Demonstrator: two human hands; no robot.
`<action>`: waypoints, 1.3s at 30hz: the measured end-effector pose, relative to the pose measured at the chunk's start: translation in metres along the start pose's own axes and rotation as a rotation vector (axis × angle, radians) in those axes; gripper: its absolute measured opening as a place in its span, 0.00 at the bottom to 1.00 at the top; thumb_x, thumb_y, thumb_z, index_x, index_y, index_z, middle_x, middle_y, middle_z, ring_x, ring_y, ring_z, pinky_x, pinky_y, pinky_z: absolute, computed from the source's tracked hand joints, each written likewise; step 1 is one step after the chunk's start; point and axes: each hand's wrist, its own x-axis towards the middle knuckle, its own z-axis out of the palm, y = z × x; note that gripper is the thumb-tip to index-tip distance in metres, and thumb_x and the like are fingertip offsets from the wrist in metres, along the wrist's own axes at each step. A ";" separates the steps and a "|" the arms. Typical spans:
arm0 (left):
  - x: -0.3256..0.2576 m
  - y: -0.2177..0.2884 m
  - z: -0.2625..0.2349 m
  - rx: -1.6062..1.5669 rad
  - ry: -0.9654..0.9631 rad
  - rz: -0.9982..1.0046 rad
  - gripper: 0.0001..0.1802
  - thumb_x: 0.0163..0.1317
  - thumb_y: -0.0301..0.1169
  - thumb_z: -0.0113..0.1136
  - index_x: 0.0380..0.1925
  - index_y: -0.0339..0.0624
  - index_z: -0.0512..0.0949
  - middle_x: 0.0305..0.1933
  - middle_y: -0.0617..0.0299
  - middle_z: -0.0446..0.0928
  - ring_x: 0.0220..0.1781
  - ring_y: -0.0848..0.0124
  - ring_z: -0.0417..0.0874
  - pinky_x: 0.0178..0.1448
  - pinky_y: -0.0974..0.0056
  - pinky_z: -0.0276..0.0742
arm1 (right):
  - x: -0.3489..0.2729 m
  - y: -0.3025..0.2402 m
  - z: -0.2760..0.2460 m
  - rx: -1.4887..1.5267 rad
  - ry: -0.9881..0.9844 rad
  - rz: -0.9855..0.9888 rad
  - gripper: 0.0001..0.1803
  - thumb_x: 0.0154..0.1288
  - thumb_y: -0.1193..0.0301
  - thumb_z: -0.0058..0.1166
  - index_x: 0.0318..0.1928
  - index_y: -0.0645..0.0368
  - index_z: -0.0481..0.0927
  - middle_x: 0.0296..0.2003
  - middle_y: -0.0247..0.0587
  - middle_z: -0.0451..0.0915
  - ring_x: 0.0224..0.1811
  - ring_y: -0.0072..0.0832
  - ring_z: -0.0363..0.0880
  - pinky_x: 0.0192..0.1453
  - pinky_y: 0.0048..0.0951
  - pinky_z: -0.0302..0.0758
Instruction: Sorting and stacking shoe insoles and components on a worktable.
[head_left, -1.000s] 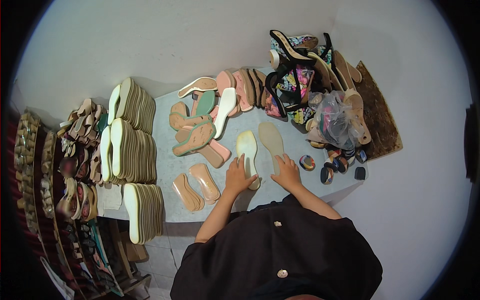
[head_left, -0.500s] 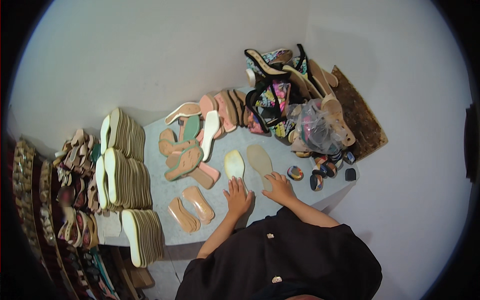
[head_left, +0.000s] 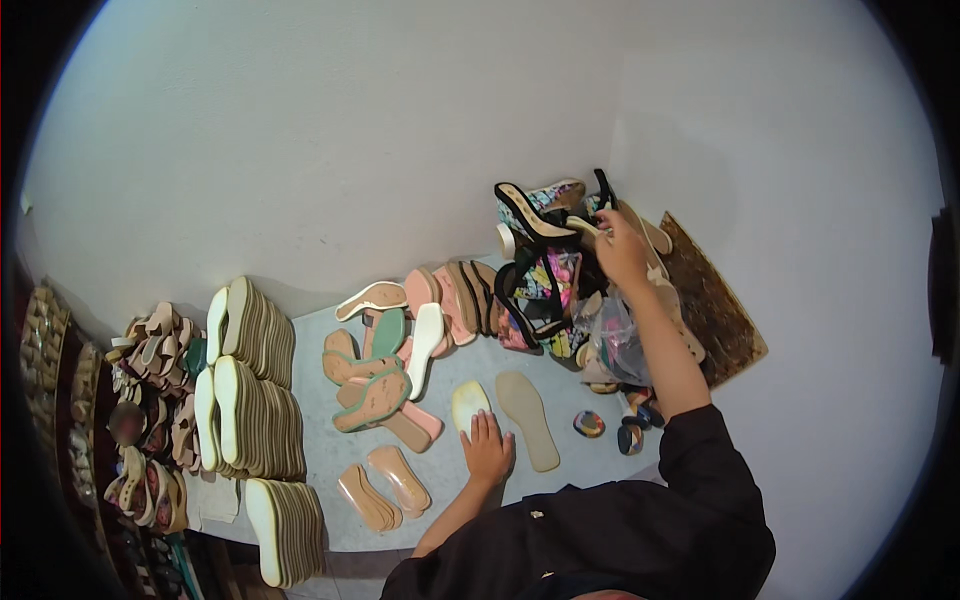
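My left hand (head_left: 488, 455) lies flat with fingers stretched over the lower part of a pale cream shoe sole (head_left: 470, 400) on the table. Beside it, a greyish-beige sole (head_left: 527, 420) lies flat, with no hand on it. My right arm reaches to the far right, over a heap of shoe parts. There my right hand (head_left: 624, 255) has its fingers closed on a cream-edged sole (head_left: 583, 226); much of that piece is hidden. Next to it are a black-edged wedge sole (head_left: 535, 213) and a floral shoe upper (head_left: 550, 280).
Tall stacks of cream soles (head_left: 262, 415) stand at the left of the grey table (head_left: 450, 515). Green and tan sandals (head_left: 375, 400), tan insoles (head_left: 400, 478) and a round multicoloured piece (head_left: 589, 424) lie about. A clear plastic bag (head_left: 612, 335) and a brown board (head_left: 725, 315) are at the right.
My right hand has left the greyish-beige sole and moved up and right to the heap. My left hand stays on the cream sole. The whole view has shifted, so the table sits lower.
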 end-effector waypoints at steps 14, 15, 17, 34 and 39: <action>-0.002 -0.002 -0.003 -0.044 -0.020 -0.016 0.32 0.61 0.44 0.45 0.62 0.37 0.61 0.67 0.49 0.59 0.69 0.57 0.57 0.67 0.39 0.48 | 0.001 0.108 0.072 -0.695 -0.460 0.435 0.22 0.60 0.63 0.51 0.55 0.55 0.68 0.50 0.44 0.73 0.54 0.42 0.70 0.58 0.56 0.60; -0.001 -0.001 -0.003 -0.049 -0.025 -0.010 0.33 0.60 0.44 0.46 0.62 0.37 0.60 0.67 0.49 0.59 0.69 0.57 0.57 0.67 0.39 0.47 | 0.003 0.110 0.068 -0.667 -0.352 0.404 0.21 0.61 0.62 0.50 0.53 0.56 0.69 0.49 0.45 0.73 0.54 0.43 0.71 0.57 0.54 0.61; 0.001 -0.003 -0.002 -0.075 -0.038 -0.005 0.33 0.60 0.45 0.46 0.62 0.37 0.60 0.67 0.49 0.59 0.70 0.56 0.57 0.67 0.40 0.47 | 0.012 0.105 0.058 -0.555 -0.160 0.368 0.21 0.62 0.60 0.49 0.51 0.58 0.70 0.47 0.47 0.74 0.52 0.44 0.71 0.56 0.50 0.64; 0.032 0.059 -0.156 -0.732 0.337 0.199 0.50 0.45 0.36 0.67 0.65 0.35 0.49 0.61 0.42 0.61 0.63 0.49 0.61 0.65 0.55 0.57 | -0.177 -0.125 0.004 0.843 -0.280 0.403 0.11 0.63 0.72 0.53 0.42 0.61 0.69 0.37 0.33 0.74 0.37 0.16 0.72 0.41 0.20 0.69; 0.014 0.004 -0.124 -1.553 -0.195 -0.116 0.43 0.42 0.32 0.63 0.61 0.34 0.57 0.55 0.51 0.68 0.56 0.60 0.71 0.60 0.59 0.66 | -0.240 -0.142 0.019 1.061 -0.577 0.447 0.19 0.61 0.69 0.54 0.50 0.62 0.68 0.42 0.38 0.71 0.44 0.23 0.70 0.52 0.25 0.67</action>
